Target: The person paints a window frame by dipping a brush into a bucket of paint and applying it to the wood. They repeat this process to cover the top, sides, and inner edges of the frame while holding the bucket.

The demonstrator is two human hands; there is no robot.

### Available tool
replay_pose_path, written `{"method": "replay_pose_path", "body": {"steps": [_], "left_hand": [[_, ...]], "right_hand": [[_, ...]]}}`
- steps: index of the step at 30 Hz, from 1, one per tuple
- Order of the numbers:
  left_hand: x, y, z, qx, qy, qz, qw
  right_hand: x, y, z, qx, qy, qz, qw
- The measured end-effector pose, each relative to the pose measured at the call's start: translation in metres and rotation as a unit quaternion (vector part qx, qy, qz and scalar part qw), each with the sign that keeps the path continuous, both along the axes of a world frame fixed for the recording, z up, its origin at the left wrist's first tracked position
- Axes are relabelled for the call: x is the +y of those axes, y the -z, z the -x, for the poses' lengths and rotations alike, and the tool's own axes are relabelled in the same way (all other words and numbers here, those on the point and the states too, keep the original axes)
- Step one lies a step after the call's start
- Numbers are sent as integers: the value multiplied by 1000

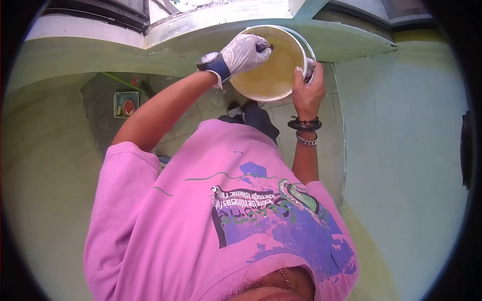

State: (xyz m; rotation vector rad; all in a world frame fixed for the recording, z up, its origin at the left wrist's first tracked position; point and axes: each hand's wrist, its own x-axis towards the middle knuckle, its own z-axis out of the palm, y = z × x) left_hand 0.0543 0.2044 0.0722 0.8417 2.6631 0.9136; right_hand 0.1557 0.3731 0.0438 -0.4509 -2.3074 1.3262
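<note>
A white bucket [239,91] is tilted so that its round opening faces me, and its inside is coated pale yellow. My left hand [244,52], in a white glove with a dark watch at the wrist, is closed around a short dark handle [261,47] over the opening. The working end of that tool cannot be made out. On the other side, my right hand [307,90] grips the bucket, its thumb against the near rim and its fingers around the outside. Bracelets circle that wrist. A pale bail handle [304,38] curves along the bucket's far right edge.
Beyond the bucket runs a pale green ledge [186,59] under a white window frame [211,19]. A light green wall [401,125] stands to the right. Low on the left are a small square tray [118,111] with something reddish in it and a green stick [120,80].
</note>
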Motion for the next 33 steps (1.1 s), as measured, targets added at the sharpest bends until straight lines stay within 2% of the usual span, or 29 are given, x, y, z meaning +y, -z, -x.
{"method": "replay_pose_path", "body": {"steps": [2, 5, 9, 10, 12, 13, 14, 15, 17, 18, 19, 20, 23, 25, 28, 29, 30, 32, 33], "left_hand": [[-2, -6, 9, -17, -3, 14, 1000], [5, 9, 19, 12, 4, 1, 1000], [11, -9, 27, -18, 12, 32, 999], [12, -2, 28, -59, 15, 36, 998], [9, 2, 18, -24, 60, 31, 997], [6, 22, 29, 80, 126, -8, 989], [9, 16, 25, 52, 73, 21, 996], [5, 18, 27, 33, 53, -3, 998], [1, 6, 14, 55, 34, -60, 996], [-4, -15, 3, -26, -26, -147, 988], [-13, -36, -10, -110, -83, -232, 963], [-25, -45, -16, -187, -98, -322, 923], [-74, -73, -29, -403, -180, -519, 732], [-87, -75, -35, -401, -114, -641, 644], [-78, -66, -15, -353, -71, -748, 558], [-70, -83, 2, -345, -47, -773, 531], [-62, -99, 15, -337, -69, -780, 522], [-32, -128, 62, -302, 7, -810, 503], [-17, -146, 85, -284, 47, -818, 497]], "right_hand": [[-3, -5, 3, -16, 1, 11, 1000], [-6, -5, 5, -13, -5, 33, 999], [-6, -15, 4, -46, -8, 51, 998], [-5, -16, 4, -55, -9, 41, 998], [-4, -10, 1, -36, -20, 39, 998], [0, 8, 3, -7, -15, -23, 1000], [1, 13, 1, -26, -12, -33, 999], [-2, 16, 2, -26, 0, -28, 999], [1, -3, -4, -33, -13, 24, 999], [4, -6, -4, -21, -4, 28, 999], [6, -7, -4, -13, 3, 33, 999], [10, -10, -6, -10, -4, 28, 1000], [-2, -1, 7, 25, -5, 25, 999], [1, 2, 8, 13, 3, 13, 1000], [4, -3, 10, 27, 3, 11, 1000], [4, -13, 13, 33, 1, 12, 999], [6, -15, 14, 8, 5, -4, 1000], [21, -21, 19, -48, 16, -33, 998], [28, -28, 20, -39, 24, -28, 999]]}}
